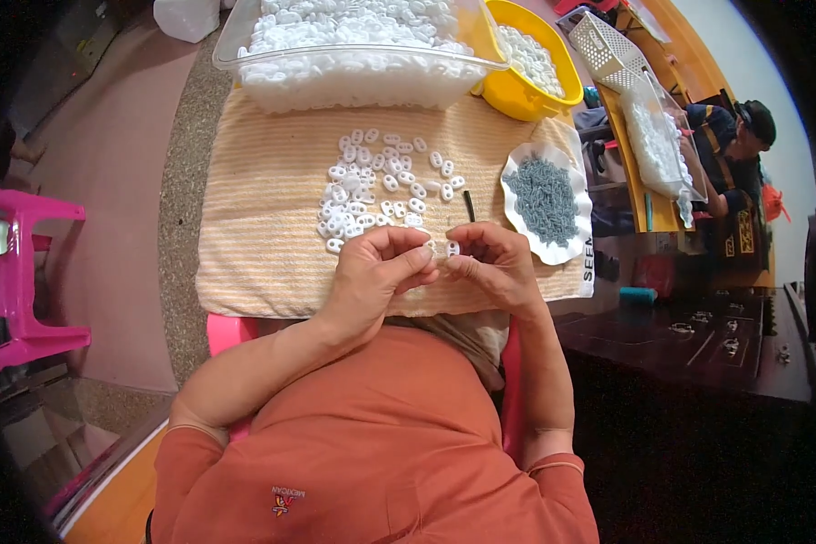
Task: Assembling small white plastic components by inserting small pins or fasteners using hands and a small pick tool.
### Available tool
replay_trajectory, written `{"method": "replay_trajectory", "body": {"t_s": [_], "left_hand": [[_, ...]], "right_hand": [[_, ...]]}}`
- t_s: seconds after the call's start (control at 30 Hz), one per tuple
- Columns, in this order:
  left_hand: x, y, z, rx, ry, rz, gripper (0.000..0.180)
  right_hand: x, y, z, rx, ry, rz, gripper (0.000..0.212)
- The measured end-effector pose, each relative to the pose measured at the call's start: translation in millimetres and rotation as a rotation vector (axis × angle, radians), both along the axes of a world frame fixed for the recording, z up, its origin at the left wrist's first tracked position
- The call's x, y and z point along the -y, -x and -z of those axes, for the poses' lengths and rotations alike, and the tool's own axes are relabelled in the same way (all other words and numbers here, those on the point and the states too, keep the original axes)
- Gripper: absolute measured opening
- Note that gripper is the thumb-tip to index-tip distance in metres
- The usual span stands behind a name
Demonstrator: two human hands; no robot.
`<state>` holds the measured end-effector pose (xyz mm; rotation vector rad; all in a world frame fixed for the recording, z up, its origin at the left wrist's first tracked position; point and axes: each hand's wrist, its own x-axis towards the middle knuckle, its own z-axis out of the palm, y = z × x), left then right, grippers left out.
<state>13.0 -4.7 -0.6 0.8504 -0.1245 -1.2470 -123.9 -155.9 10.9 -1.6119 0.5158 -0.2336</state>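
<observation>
I see the right hand (503,265) pinching a white piece (453,247), the left hand (376,263) something tiny (432,245). Grey pieces (542,201) lie at their two o'clock

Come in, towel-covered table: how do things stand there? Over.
Right hand: pinching a white two-holed piece. Left hand: pinched shut, contents unclear. Loose white pieces beyond the hands; black stick just past right hand, not between them.

One fisheye view looks down from the head, close above left hand (376,267), right hand (501,269) and worktop (263,204).
</observation>
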Motion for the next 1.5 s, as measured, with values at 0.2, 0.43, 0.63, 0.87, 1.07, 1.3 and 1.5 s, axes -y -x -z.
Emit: {"method": "replay_trajectory", "body": {"t_s": [0.2, 0.43, 0.63, 0.87, 1.07, 1.3, 1.5], "left_hand": [[-0.2, 1.1, -0.9, 0.015, -0.013, 0.008, 0.015], [0.2, 0.6, -1.0, -0.001, -0.019, 0.022, 0.015], [-0.2, 0.0, -3.9, 0.001, -0.028, 0.036, 0.015], [-0.7, 0.2, 0.6, 0.023, -0.021, 0.062, 0.015], [-0.4, 0.2, 0.6, 0.025, -0.024, 0.071, 0.015], [0.3, -0.1, 5.0, 0.051, 0.019, 0.086, 0.015], [0.9, 0.7, 4.0, 0.058, 0.013, 0.082, 0.015]], "right_hand": [[-3.9, 0.9, 1.2, 0.028, -0.097, 0.03, 0.03], [-2.0, 2.4, 10.4, 0.095, -0.133, 0.03, 0.031], [-3.1, 2.4, 11.3, 0.107, -0.189, 0.031, 0.031], [-3.0, 3.0, 12.3, 0.094, -0.187, 0.028, 0.032], [-5.8, 1.9, 8.7, 0.103, -0.223, 0.038, 0.032], [-9.4, -0.9, 3.7, 0.112, -0.3, 0.004, 0.032], [-13.3, -1.1, 2.3, 0.137, -0.352, 0.018, 0.031]]}}
